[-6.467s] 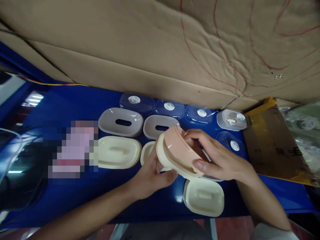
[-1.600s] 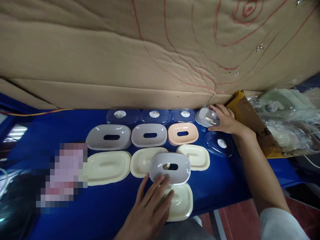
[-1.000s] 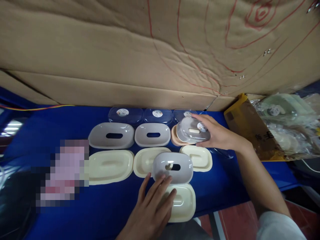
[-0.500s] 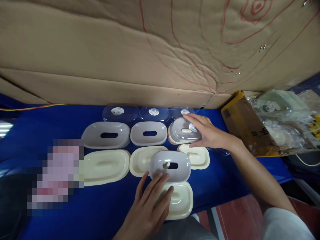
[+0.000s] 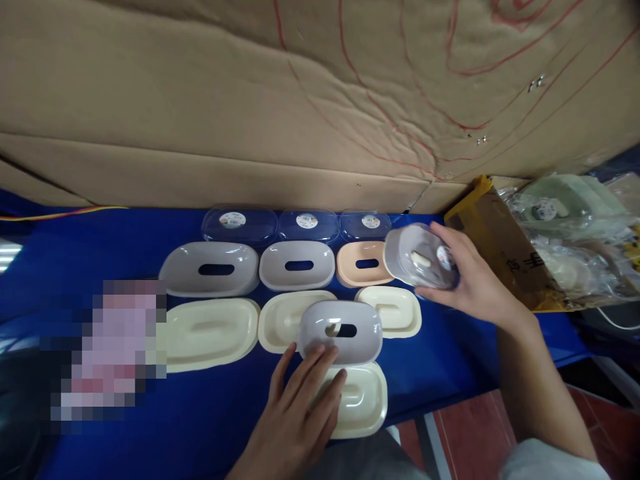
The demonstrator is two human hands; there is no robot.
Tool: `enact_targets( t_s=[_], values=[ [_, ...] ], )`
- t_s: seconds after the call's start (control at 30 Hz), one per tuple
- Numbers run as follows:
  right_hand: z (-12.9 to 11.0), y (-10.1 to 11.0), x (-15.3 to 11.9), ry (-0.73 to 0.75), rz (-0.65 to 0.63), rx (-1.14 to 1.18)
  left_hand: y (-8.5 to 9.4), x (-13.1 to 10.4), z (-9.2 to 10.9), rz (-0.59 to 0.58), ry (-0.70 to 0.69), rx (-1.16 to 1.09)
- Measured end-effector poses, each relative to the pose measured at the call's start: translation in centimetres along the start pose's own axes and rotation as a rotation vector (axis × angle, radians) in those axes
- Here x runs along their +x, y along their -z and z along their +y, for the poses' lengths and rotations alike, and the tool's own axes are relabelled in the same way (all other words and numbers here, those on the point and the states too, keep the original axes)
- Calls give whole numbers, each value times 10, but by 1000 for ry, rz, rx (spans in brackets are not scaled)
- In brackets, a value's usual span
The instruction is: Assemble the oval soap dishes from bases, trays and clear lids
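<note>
My right hand [image 5: 467, 273] grips a grey soap dish with a clear lid [image 5: 417, 257], holding it tilted above the table's right side. A round label shows on its lid near my fingers. Spread and relaxed, my left hand [image 5: 307, 407] has its fingertips at the front edge of a grey slotted dish [image 5: 367, 347]. That dish partly overlaps a cream tray [image 5: 373, 407] in front and another cream tray [image 5: 275, 327] behind. Just left of the held dish lies a peach slotted dish [image 5: 350, 263], with a cream tray [image 5: 407, 320] in front of it.
Two grey slotted dishes [image 5: 245, 263] and a long cream tray [image 5: 200, 340] lie left. Labelled clear lids [image 5: 255, 230] line the back by a cardboard wall [image 5: 200, 133]. A carton [image 5: 493, 247] with bagged items stands right. A blurred-out person's hand [image 5: 117, 340] is at left.
My right hand has lifted the lidded soap dish off the peach dish and carried it right, uncovering the peach dish. My left hand has stayed in place.
</note>
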State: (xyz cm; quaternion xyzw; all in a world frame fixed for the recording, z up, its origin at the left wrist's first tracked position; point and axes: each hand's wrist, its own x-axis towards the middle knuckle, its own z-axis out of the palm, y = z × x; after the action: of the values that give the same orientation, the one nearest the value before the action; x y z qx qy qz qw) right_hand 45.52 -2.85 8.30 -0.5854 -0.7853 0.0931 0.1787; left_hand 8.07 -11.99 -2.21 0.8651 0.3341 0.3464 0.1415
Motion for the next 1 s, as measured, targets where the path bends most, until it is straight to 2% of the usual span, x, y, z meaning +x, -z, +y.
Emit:
enact_targets(
  t_s=[0.1, 0.23, 0.3, 0.37, 0.47, 0.57, 0.7, 0.8, 0.87, 1.0],
  values=[
    [0, 5, -68, -145, -2, -18, -1, 0, 0, 19, 14, -3],
    [-4, -5, -172, -388, -56, 30, -3, 0, -1, 25, 20, -11],
    [-9, -14, -211, -468, -107, 86, -2, 0, -1, 17, 24, -14],
    [-16, -22, -232, -501, -183, 100, -2, 1, -1, 4, 30, -10],
    [-24, -31, -234, -475, -221, 64, -2, 1, 0, 8, 37, 3],
    [-24, -33, -217, -401, -233, 10, -2, 2, 0, 16, 41, 15],
    [-15, -27, -195, -364, -297, -1, -2, 2, 1, 5, 59, 13],
    [-4, -20, -184, -353, -339, 87, -2, 2, 1, 15, 54, 13],
    [5, -17, -177, -319, -312, 179, -3, 2, 0, 26, 51, 13],
    [21, -19, -152, -316, -116, 209, -6, 0, -4, 54, 28, 7]
  ],
)
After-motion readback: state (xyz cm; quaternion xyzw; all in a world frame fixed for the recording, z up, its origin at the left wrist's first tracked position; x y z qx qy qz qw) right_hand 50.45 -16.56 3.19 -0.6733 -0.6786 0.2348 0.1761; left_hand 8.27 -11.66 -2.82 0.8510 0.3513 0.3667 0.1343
